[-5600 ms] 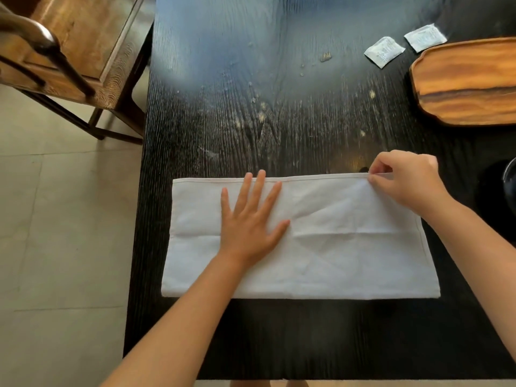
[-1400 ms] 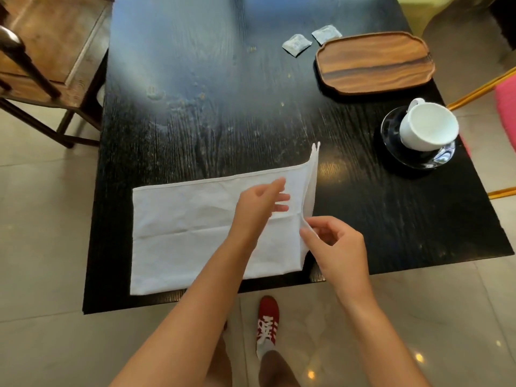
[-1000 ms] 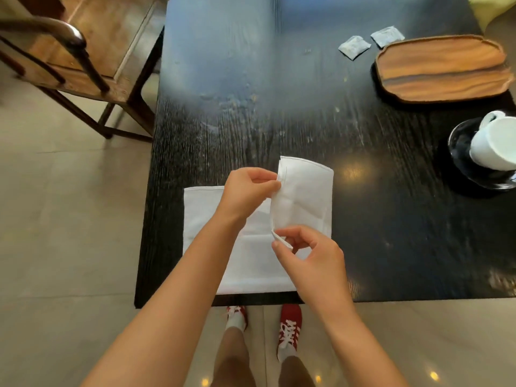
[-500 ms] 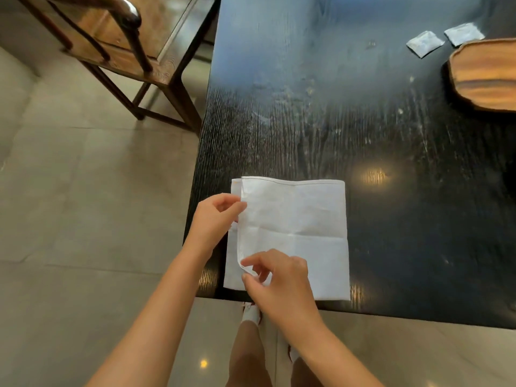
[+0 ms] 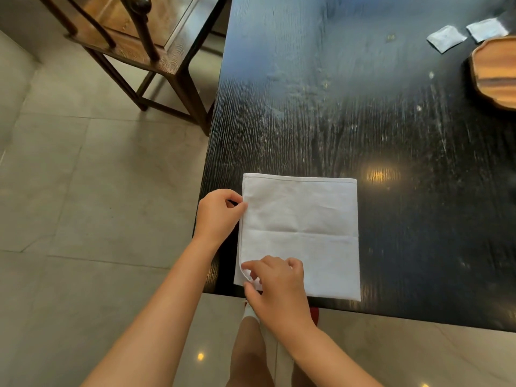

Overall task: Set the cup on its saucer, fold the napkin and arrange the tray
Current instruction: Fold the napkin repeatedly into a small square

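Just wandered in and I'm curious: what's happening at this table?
A person is folding a white napkin at the near left corner of a black table. The left hand pinches its left edge, and the right hand pinches the near left corner, lining up the layers. A wooden tray and two small packets lie farther back on the right.

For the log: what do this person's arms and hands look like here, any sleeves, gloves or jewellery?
Both forearms are bare right down to the frame edge, so no sleeves show. The left hand and right hand wear no gloves, and no rings, watch or bracelet show on the sides in view. Nails look short and unpainted.
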{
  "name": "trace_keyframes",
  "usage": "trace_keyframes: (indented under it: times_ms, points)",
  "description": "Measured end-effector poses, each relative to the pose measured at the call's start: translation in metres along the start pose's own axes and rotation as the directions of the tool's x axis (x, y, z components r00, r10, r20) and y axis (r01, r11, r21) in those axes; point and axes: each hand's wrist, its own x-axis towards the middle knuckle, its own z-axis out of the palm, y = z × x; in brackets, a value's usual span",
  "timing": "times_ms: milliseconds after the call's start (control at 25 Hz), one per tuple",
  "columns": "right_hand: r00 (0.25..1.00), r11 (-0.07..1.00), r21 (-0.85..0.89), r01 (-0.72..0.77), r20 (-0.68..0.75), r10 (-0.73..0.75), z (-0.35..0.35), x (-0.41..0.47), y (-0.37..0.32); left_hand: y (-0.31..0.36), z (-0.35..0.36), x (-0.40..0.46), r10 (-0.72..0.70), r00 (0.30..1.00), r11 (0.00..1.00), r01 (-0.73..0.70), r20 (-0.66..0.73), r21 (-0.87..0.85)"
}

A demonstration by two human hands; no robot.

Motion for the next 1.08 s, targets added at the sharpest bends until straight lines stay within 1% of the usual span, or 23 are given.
trace_keyframes:
  times_ms: [80, 200, 320, 360, 400, 440, 480, 520, 560, 600, 640, 720, 760, 800, 840, 960, 1040, 1080]
  points:
    - [0.998, 0.998, -0.051, 0.04, -0.037, -0.042, 0.007, 0.002, 0.001, -0.002, 0.0, 0.002, 0.0, 1.0, 1.0, 0.0, -0.018, -0.023]
    - [0.989, 0.98, -0.142, 0.137, -0.034, -0.143, 0.018, 0.003, 0.006, -0.005, 0.004, 0.002, 0.03, 0.998, 0.999, -0.032, -0.061, -0.025]
    - [0.97, 0.941, -0.247, 0.231, -0.017, -0.242, 0.028, -0.001, 0.017, -0.009, 0.01, -0.001, 0.13, 0.983, 0.991, -0.127, -0.132, 0.031]
    - [0.965, 0.932, -0.267, 0.245, -0.02, -0.26, 0.029, -0.001, 0.022, -0.01, 0.012, -0.002, 0.18, 0.97, 0.983, -0.171, -0.163, 0.065]
    - [0.961, 0.925, -0.276, 0.262, -0.017, -0.277, 0.03, -0.001, 0.026, -0.012, 0.015, -0.002, 0.252, 0.952, 0.963, -0.229, -0.174, 0.143]
    - [0.956, 0.918, -0.277, 0.283, 0.001, -0.294, 0.03, -0.002, 0.031, -0.015, 0.019, -0.001, 0.354, 0.924, 0.914, -0.309, -0.144, 0.263]
    - [0.948, 0.91, -0.274, 0.312, 0.026, -0.317, 0.03, -0.003, 0.035, -0.018, 0.022, 0.001, 0.448, 0.891, 0.838, -0.394, -0.065, 0.376]
    - [0.937, 0.899, -0.27, 0.346, 0.053, -0.345, 0.029, -0.003, 0.039, -0.021, 0.025, 0.003, 0.502, 0.864, 0.768, -0.464, 0.034, 0.442]
    - [0.927, 0.892, -0.254, 0.373, 0.068, -0.369, 0.026, -0.004, 0.043, -0.023, 0.027, 0.004, 0.51, 0.851, 0.731, -0.507, 0.128, 0.458]
    - [0.924, 0.898, -0.224, 0.378, 0.042, -0.379, 0.02, -0.003, 0.046, -0.027, 0.028, 0.005, 0.496, 0.846, 0.719, -0.525, 0.194, 0.455]
    - [0.933, 0.919, -0.181, 0.35, -0.026, -0.36, 0.013, 0.0, 0.049, -0.031, 0.029, 0.006, 0.481, 0.846, 0.714, -0.53, 0.229, 0.458]
    - [0.957, 0.971, -0.138, 0.195, -0.191, -0.22, -0.003, 0.02, 0.051, -0.039, 0.03, 0.006, 0.478, 0.845, 0.687, -0.531, 0.242, 0.496]
    - [0.961, 0.983, -0.15, 0.105, -0.24, -0.139, -0.009, 0.037, 0.051, -0.041, 0.032, 0.006, 0.485, 0.841, 0.667, -0.533, 0.24, 0.521]
    - [0.964, 0.985, -0.169, 0.044, -0.251, -0.086, -0.012, 0.055, 0.051, -0.043, 0.033, 0.006, 0.489, 0.84, 0.654, -0.532, 0.237, 0.537]
    - [0.972, 0.98, -0.2, 0.019, -0.226, -0.065, -0.01, 0.071, 0.049, -0.043, 0.034, 0.006, 0.489, 0.841, 0.647, -0.528, 0.232, 0.55]
    - [0.99, 0.918, -0.389, 0.07, -0.087, -0.112, 0.002, 0.101, 0.056, -0.043, 0.036, 0.008, 0.494, 0.844, 0.636, -0.515, 0.21, 0.574]
    - [0.992, 0.879, -0.473, 0.068, -0.059, -0.109, -0.009, 0.101, 0.082, -0.044, 0.036, 0.007, 0.497, 0.842, 0.631, -0.516, 0.209, 0.579]
    - [0.993, 0.865, -0.5, 0.044, -0.07, -0.091, -0.021, 0.096, 0.098, -0.043, 0.036, 0.008, 0.495, 0.843, 0.63, -0.514, 0.209, 0.582]
